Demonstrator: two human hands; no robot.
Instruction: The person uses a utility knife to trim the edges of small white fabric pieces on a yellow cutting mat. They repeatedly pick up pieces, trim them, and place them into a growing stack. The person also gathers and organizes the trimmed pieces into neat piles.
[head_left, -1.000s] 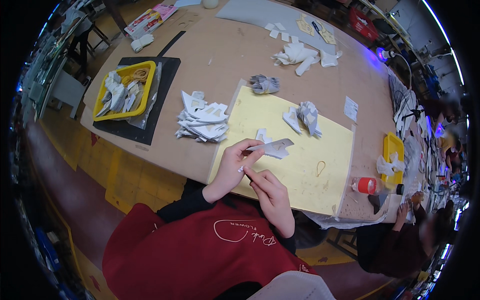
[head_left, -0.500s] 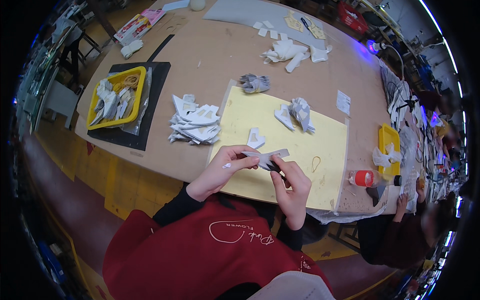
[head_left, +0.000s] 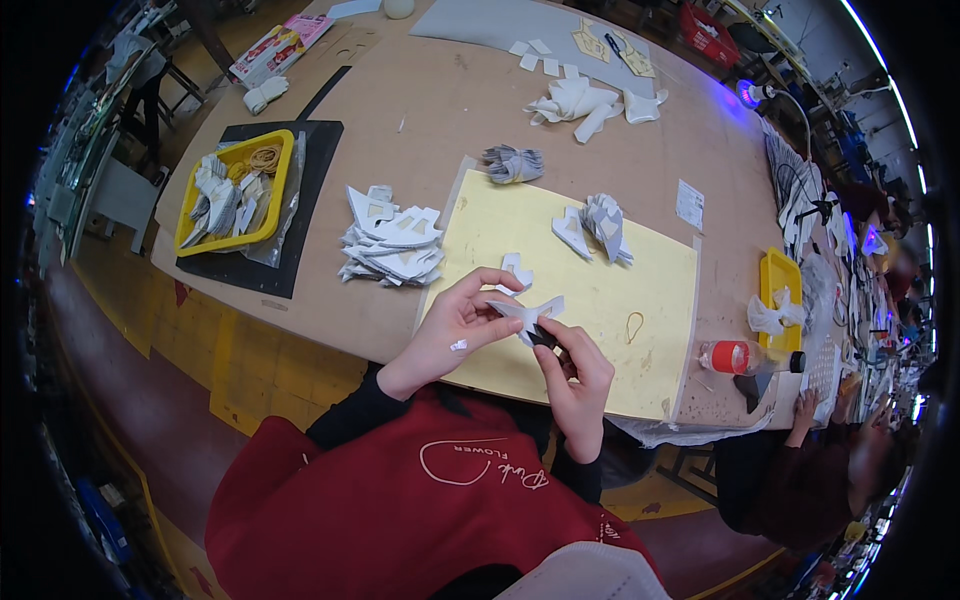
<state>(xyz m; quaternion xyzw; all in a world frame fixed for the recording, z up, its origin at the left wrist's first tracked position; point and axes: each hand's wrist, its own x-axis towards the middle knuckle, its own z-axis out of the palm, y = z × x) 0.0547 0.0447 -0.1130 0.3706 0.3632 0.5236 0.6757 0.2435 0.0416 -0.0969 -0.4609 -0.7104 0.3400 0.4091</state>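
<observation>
Above a yellow sheet [head_left: 650, 300] on the table, my left hand [head_left: 447, 338] pinches a white cut piece [head_left: 538, 311] with forked ends between thumb and fingers. My right hand [head_left: 580, 385] is closed on a small black object [head_left: 541, 336], pressed against the piece's lower edge; its kind is mostly hidden by my fingers. Just beyond my left fingers lies another white cut piece [head_left: 516, 268] with a notch. A loose stack of such pieces [head_left: 393, 240] sits to the left. Farther off on the sheet are a bunched bundle [head_left: 603, 225] and a grey-white tied bundle [head_left: 513, 164].
At left, a yellow basket [head_left: 184, 235] holds pieces and rubber bands on a black board [head_left: 318, 150]. To the right are a rubber band [head_left: 634, 326], a red-labelled bottle [head_left: 728, 356] and another yellow basket [head_left: 768, 275]. A co-worker [head_left: 800, 490] sits at far right.
The white piece has tilted and turned in my fingers, its right end now pointing more upward. My left index finger has lifted slightly, and my right hand has shifted a little left.
</observation>
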